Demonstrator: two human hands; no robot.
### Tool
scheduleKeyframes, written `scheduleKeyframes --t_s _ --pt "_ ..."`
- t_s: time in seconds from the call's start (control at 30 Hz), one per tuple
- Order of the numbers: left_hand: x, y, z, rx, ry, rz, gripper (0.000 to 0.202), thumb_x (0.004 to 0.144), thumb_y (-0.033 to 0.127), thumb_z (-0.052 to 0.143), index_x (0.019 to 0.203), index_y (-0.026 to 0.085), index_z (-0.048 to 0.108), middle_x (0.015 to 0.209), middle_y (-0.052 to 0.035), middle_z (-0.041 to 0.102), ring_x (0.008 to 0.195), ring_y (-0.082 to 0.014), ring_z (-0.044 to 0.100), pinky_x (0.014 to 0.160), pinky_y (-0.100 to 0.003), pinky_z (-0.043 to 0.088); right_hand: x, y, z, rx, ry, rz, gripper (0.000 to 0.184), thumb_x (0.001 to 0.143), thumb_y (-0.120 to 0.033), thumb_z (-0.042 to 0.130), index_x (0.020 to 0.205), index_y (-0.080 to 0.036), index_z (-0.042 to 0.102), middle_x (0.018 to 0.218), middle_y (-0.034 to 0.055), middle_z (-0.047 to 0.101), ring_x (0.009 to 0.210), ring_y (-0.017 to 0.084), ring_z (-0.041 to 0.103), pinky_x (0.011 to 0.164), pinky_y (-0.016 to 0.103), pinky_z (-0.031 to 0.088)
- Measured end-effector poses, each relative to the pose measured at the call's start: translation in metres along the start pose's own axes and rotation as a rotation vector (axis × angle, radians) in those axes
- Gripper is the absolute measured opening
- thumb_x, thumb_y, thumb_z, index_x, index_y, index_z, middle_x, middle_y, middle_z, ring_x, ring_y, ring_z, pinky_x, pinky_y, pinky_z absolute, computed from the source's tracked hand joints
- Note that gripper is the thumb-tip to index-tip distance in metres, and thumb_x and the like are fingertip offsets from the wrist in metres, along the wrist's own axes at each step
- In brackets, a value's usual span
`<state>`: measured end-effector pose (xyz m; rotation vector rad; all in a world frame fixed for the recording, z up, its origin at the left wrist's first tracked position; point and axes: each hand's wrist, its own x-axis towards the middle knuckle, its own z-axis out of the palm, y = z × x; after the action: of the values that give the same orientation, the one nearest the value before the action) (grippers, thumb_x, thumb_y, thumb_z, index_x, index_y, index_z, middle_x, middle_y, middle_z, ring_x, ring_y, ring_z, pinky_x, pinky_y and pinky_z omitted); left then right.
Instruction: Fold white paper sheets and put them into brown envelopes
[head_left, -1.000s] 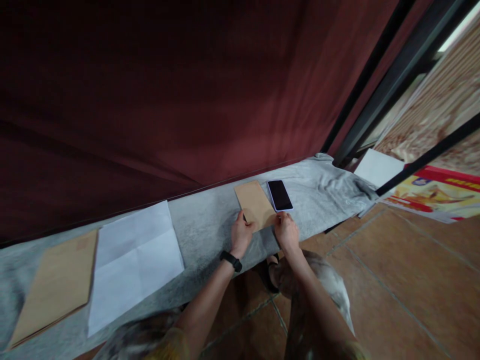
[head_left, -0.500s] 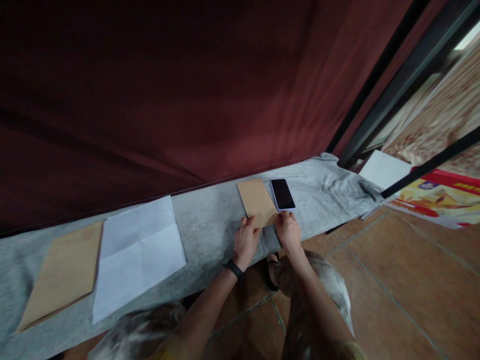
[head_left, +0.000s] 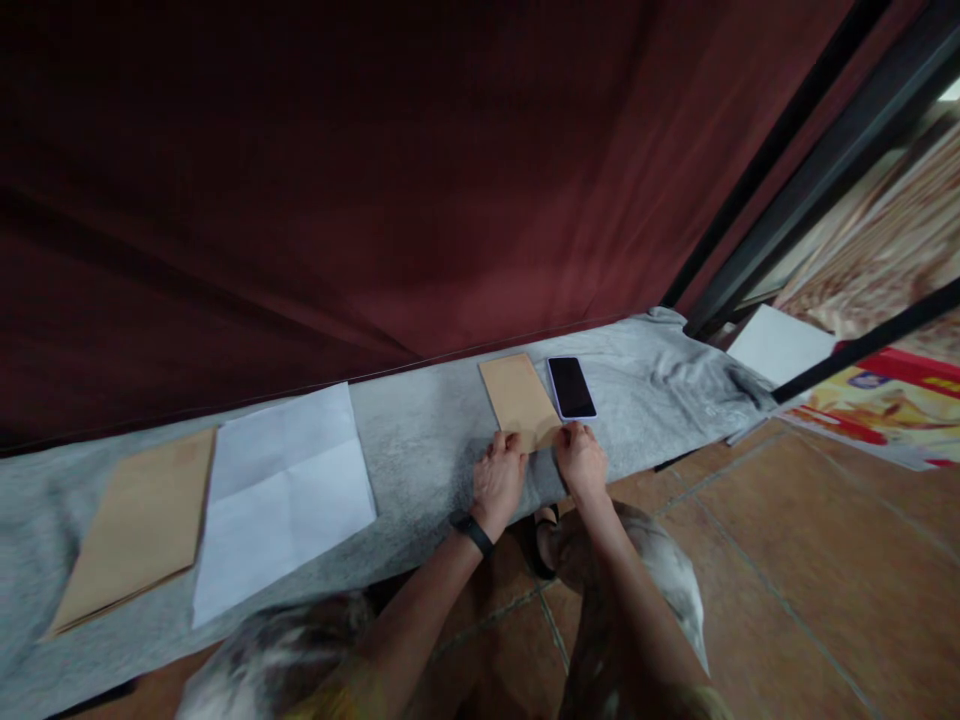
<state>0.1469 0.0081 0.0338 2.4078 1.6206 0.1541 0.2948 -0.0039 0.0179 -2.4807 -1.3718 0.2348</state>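
A tan paper envelope (head_left: 519, 392) lies on the grey cloth in front of me, its near end between my hands. My left hand (head_left: 499, 478) is closed on the envelope's near left corner, with a black band on the wrist. At the near right corner, my right hand (head_left: 582, 462) pinches the edge. Just right of the envelope lies a phone (head_left: 572, 387) with a dark screen and a pale purple rim; my right fingertips are close to its lower end.
White sheets (head_left: 289, 500) with fold creases lie to the left, beside a stack of tan envelopes (head_left: 142, 525). The long surface is draped with grey cloth (head_left: 420, 440). Behind it hangs a dark red curtain (head_left: 450, 200). A colourful printed box (head_left: 892, 405) stands at the right above the tiled floor (head_left: 810, 560).
The view has shifted slightly. Both hands remain at the envelope's near end; my left fingers have curled over its corner a little more.
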Motion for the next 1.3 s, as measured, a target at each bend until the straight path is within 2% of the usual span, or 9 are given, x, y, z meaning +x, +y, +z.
scheduleKeyframes --t_s 0.2,0.3,0.4,0.57,0.7,0.87,1.07,1.2,1.3 --pt "-0.005 -0.002 -0.007 -0.100 0.005 0.009 0.038 0.099 0.031 0.052 0.135 0.021 0.054 0.125 -0.0110 0.060 0.105 -0.0227 0.066 0.084 -0.029 0.053 -0.004 0.003 -0.010 0.042 -0.006 0.026 0.033 0.102 -0.033 0.044 0.125 -0.016 0.059 0.101 0.0124 0.073 0.090 0.024 0.071 0.072 0.030 0.042" --pt "-0.017 -0.018 -0.013 -0.157 0.030 0.010 0.047 0.097 0.036 0.055 0.142 0.023 0.050 0.125 -0.0102 0.061 0.109 -0.0236 0.064 0.089 -0.030 0.052 -0.007 0.007 -0.016 0.093 0.051 0.051 0.040 0.100 -0.039 0.044 0.130 -0.017 0.059 0.094 0.0130 0.074 0.083 0.026 0.070 0.070 0.032 0.042" --pt "-0.036 -0.057 -0.022 -0.128 0.108 -0.020 0.050 0.098 0.037 0.053 0.146 0.021 0.048 0.133 -0.0121 0.059 0.122 -0.0272 0.057 0.104 -0.039 0.046 -0.014 0.005 -0.016 0.305 0.065 -0.051 0.043 0.098 -0.043 0.042 0.120 -0.015 0.065 0.083 0.0115 0.072 0.076 0.024 0.068 0.066 0.031 0.043" --pt "-0.079 -0.157 -0.041 0.034 0.146 -0.267 0.067 0.094 0.039 0.059 0.153 0.017 0.039 0.160 -0.0190 0.036 0.149 -0.0345 0.030 0.117 -0.050 0.032 -0.046 -0.029 0.010 0.699 -0.159 -0.358 0.044 0.091 -0.052 0.048 0.106 -0.016 0.069 0.093 0.0108 0.074 0.071 0.020 0.064 0.067 0.031 0.049" --pt "-0.102 -0.210 -0.052 0.102 0.017 -0.522 0.081 0.091 0.054 0.059 0.157 0.016 0.031 0.165 -0.0228 0.022 0.154 -0.0393 0.018 0.115 -0.064 0.026 -0.068 -0.078 0.039 0.743 -0.311 -0.462 0.038 0.090 -0.048 0.050 0.102 -0.018 0.071 0.098 0.0098 0.074 0.078 0.021 0.067 0.074 0.032 0.053" --pt "-0.113 -0.212 -0.051 0.105 -0.088 -0.519 0.082 0.093 0.059 0.052 0.158 0.013 0.030 0.165 -0.0246 0.020 0.154 -0.0394 0.018 0.115 -0.067 0.023 -0.073 -0.162 0.064 0.650 -0.443 -0.510 0.029 0.095 -0.034 0.048 0.108 -0.021 0.070 0.103 0.0060 0.075 0.085 0.019 0.069 0.078 0.030 0.054" --pt "-0.119 -0.204 -0.053 0.074 -0.069 -0.484 0.078 0.094 0.055 0.052 0.157 0.013 0.033 0.164 -0.0233 0.021 0.153 -0.0391 0.020 0.116 -0.068 0.021 -0.079 -0.260 0.082 0.278 -0.359 -0.521 0.026 0.098 -0.036 0.053 0.113 -0.020 0.067 0.113 0.0091 0.073 0.099 0.019 0.070 0.084 0.027 0.050" --pt "-0.121 -0.202 -0.052 0.028 -0.052 -0.462 0.079 0.091 0.052 0.057 0.155 0.011 0.037 0.163 -0.0255 0.026 0.152 -0.0408 0.024 0.116 -0.065 0.024 -0.086 -0.292 0.090 0.135 -0.341 -0.451 0.041 0.091 -0.050 0.062 0.116 -0.017 0.063 0.117 0.0139 0.071 0.102 0.024 0.070 0.080 0.029 0.050" --pt "-0.123 -0.198 -0.053 0.016 -0.024 -0.442 0.079 0.088 0.051 0.061 0.152 0.009 0.041 0.161 -0.0261 0.030 0.150 -0.0411 0.027 0.116 -0.062 0.026 -0.088 -0.299 0.093 0.106 -0.359 -0.457 0.038 0.088 -0.045 0.067 0.113 -0.017 0.063 0.116 0.0140 0.071 0.102 0.024 0.070 0.079 0.028 0.051"
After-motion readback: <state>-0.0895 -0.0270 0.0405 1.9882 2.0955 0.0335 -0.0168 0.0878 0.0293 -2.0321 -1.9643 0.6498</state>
